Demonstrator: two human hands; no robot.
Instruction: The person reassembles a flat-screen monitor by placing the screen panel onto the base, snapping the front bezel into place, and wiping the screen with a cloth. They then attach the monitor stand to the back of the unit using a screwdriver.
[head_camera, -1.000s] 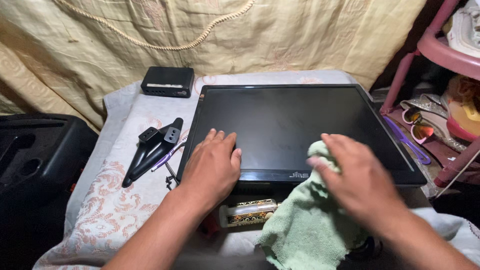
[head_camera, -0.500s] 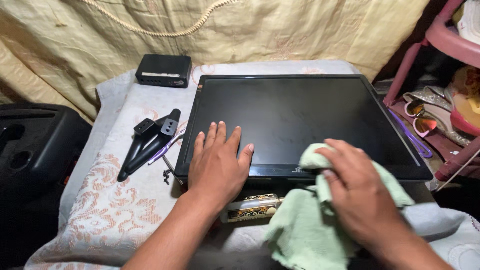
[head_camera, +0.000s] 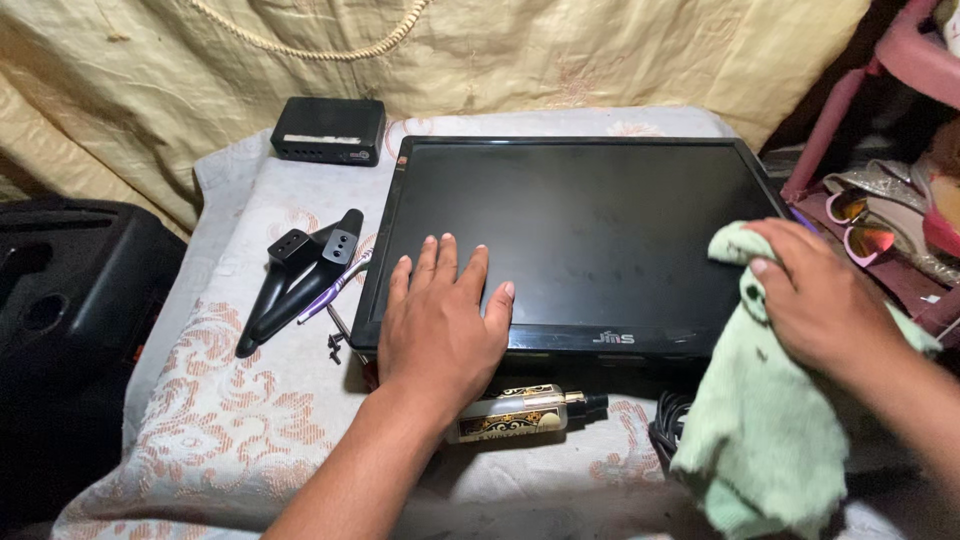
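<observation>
A black flat monitor lies screen-up on a cloth-covered table. My left hand rests flat on its lower left corner, fingers spread. My right hand grips a pale green cloth at the monitor's lower right edge; the cloth hangs down over the table's front. A small spray bottle with a dark patterned label lies on its side just below the monitor, by my left wrist.
Two black stand legs, a purple pen and small screws lie left of the monitor. A small black box sits at the back left. A black speaker stands at the left; a pink chair and sunglasses are at the right.
My right hand has carried the green cloth rightwards along the monitor's lower edge to its right corner. My left hand stays pressed on the lower left corner.
</observation>
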